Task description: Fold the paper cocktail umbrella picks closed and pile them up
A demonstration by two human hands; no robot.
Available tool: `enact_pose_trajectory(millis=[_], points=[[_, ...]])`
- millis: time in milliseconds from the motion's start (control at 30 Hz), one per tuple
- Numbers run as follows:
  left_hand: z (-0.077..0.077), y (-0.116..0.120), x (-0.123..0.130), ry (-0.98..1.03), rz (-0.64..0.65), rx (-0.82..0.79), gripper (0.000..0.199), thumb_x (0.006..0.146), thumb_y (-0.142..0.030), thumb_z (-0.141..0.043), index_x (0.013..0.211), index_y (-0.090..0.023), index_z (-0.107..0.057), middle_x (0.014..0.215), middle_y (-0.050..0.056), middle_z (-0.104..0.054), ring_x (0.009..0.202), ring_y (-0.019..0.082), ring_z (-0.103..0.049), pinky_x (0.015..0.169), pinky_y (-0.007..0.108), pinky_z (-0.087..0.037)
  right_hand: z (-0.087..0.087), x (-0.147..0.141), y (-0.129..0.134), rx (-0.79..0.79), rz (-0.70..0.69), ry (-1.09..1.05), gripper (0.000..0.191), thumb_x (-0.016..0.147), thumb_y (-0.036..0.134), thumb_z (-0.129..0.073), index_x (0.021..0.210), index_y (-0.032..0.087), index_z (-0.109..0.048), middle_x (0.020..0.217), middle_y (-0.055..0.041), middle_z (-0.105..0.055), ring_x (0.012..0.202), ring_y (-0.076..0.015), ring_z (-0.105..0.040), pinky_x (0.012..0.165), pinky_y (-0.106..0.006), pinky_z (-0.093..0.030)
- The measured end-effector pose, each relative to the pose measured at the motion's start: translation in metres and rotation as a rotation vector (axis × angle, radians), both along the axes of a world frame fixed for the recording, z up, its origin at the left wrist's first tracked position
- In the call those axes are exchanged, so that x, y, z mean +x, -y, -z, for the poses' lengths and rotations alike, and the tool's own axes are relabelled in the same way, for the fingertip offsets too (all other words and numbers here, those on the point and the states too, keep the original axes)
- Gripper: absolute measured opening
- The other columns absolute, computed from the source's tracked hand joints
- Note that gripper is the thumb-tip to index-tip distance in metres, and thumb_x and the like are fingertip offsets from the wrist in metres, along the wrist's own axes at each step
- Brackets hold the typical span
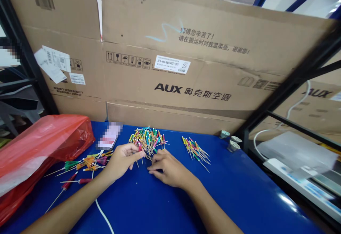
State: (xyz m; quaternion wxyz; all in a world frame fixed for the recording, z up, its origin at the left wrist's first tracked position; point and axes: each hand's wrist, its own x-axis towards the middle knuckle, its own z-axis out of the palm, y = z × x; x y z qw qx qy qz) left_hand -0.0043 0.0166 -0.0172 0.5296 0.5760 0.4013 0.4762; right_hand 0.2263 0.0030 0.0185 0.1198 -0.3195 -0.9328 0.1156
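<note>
A dense heap of multicoloured cocktail picks [148, 142] lies on the blue tabletop [226, 187]. My left hand [122, 161] reaches its front left edge, with the fingertips curled in among the sticks. I cannot tell whether they grip a pick. Just to the right, my right hand [168, 169] rests with its fingers spread against the heap's front. A smaller bunch of picks [195, 151] lies to the right, all pointing one way. Further left lie several picks with fringed coloured heads [85, 163].
A red plastic bag [45, 148] lies along the table's left side, and a blurred phone [109, 136] stands beside it. A white cable [101, 212] crosses the front. Small metal caps [231, 141] sit at the back right. Large AUX cardboard boxes [191, 91] rise behind the table.
</note>
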Motion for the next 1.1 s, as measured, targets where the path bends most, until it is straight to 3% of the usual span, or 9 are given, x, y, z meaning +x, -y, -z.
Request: enact_pose_trajectory(millis=[200, 500, 767, 967, 1100], points=[[-0.004, 0.001, -0.001, -0.051, 0.014, 0.005, 0.031, 0.073, -0.044, -0.078, 0.077, -0.015, -0.067, 0.061, -0.001, -0.064, 0.040, 0.007, -0.044, 0.038, 0.018, -0.031, 0.015, -0.023, 0.002, 0.165, 0.079, -0.060, 0.013, 0.091, 0.023, -0.057, 0.086, 0.019, -0.069, 0.087, -0.0073, -0.064, 0.085, -0.0215, -0.052, 0.079, -0.034, -0.037], [-0.006, 0.013, 0.004, -0.297, 0.149, 0.113, 0.030, 0.073, -0.044, -0.077, 0.077, -0.015, -0.072, 0.062, 0.000, -0.065, 0.049, 0.010, -0.047, 0.046, 0.020, -0.032, -0.004, -0.011, 0.001, -0.030, 0.249, -0.603, 0.018, 0.096, 0.030, -0.054, 0.087, 0.021, -0.067, 0.078, -0.0038, -0.064, 0.075, -0.0181, -0.054, 0.078, -0.033, -0.042], [-0.006, 0.014, 0.004, -0.341, 0.153, 0.115, 0.032, 0.075, -0.046, -0.074, 0.082, -0.015, -0.074, 0.063, 0.001, -0.066, 0.048, 0.010, -0.044, 0.046, 0.020, -0.029, -0.009, -0.012, 0.006, -0.112, 0.187, -0.635, 0.018, 0.094, 0.034, -0.058, 0.093, 0.022, -0.071, 0.079, -0.0035, -0.065, 0.077, -0.0179, -0.057, 0.079, -0.034, -0.044], [-0.008, 0.015, 0.005, -0.336, 0.127, 0.120, 0.029, 0.075, -0.045, -0.075, 0.078, -0.016, -0.072, 0.062, 0.001, -0.065, 0.048, 0.010, -0.046, 0.047, 0.021, -0.030, -0.007, -0.012, 0.005, -0.169, 0.236, -0.715, 0.021, 0.094, 0.036, -0.058, 0.103, 0.021, -0.071, 0.090, -0.0068, -0.069, 0.082, -0.0189, -0.061, 0.076, -0.033, -0.048], [-0.008, 0.017, 0.005, -0.320, 0.135, 0.131, 0.026, 0.075, -0.041, -0.076, 0.078, -0.016, -0.073, 0.057, -0.001, -0.062, 0.047, 0.009, -0.044, 0.045, 0.020, -0.029, -0.001, -0.017, 0.005, -0.237, 0.213, -0.709, 0.019, 0.091, 0.038, -0.063, 0.094, 0.021, -0.070, 0.080, -0.0036, -0.065, 0.075, -0.0168, -0.058, 0.072, -0.031, -0.048]])
